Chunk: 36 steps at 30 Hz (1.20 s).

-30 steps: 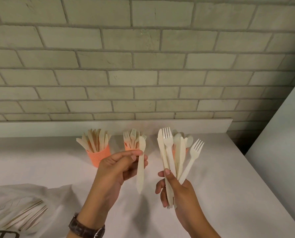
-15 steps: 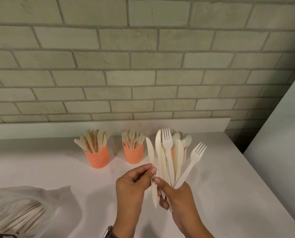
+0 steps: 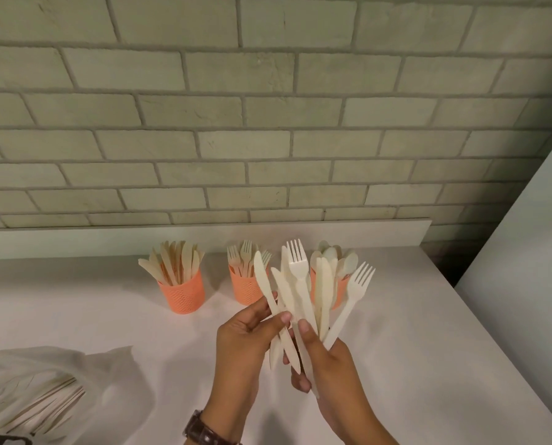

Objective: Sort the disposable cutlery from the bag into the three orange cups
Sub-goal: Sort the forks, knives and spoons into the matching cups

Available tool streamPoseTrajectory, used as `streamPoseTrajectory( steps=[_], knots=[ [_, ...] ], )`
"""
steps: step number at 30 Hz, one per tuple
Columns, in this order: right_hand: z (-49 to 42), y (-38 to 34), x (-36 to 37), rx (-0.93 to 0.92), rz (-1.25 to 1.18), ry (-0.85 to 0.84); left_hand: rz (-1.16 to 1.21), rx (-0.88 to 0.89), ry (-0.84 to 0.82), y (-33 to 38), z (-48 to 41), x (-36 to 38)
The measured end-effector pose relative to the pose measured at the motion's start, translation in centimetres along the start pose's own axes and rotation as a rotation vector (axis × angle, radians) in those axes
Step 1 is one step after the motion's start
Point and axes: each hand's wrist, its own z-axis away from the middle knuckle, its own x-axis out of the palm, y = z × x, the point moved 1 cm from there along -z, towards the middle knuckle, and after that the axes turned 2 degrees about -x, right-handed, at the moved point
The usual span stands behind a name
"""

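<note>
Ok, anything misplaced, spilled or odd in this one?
Nothing stands out. All upright and sorted: knives in the left cup, forks in the middle cup, spoons in the right cup.

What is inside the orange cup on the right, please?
Spoons stand in the right orange cup, bowls up. The cutlery fanned in the right hand covers most of the cup, so its other contents cannot be seen.

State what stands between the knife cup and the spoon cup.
The fork cup stands between the knife cup and the spoon cup, as the head view shows; a held knife overlaps its right edge.
</note>
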Motion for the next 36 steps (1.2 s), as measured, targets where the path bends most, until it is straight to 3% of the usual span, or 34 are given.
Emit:
streamPoseTrajectory(
  steps=[11,17,25,29,32,36],
  knots=[
    [0.1,-0.2,-0.3,-0.084,0.106,0.118,-0.027,-0.158,-0.108,-1.8,0.2,-0.4],
    [-0.7,-0.5,-1.1,-0.024,0.165,0.121,0.016,-0.349,-0.14,-2.2,-0.9,-1.6],
    [-1.8,0.3,-0.9,0.0,0.222,0.102,-0.177,-0.288,-0.191,-1.8,-2.1,-3.3],
    [-2.6,1.0,-0.6,0.003,0.228,0.106,-0.15,-0.19,-0.052,-0.6,-3.7,-4.8],
    [-3.0,1.3,-1.0,0.001,0.21,0.128,-0.184,0.019,0.219,1.7,-6.8,-7.9],
    [-3.3,1.9,-1.7,0.032,0.167,0.143,-0.417,0.33,0.53,4.5,-11.2,-11.7]
  ],
)
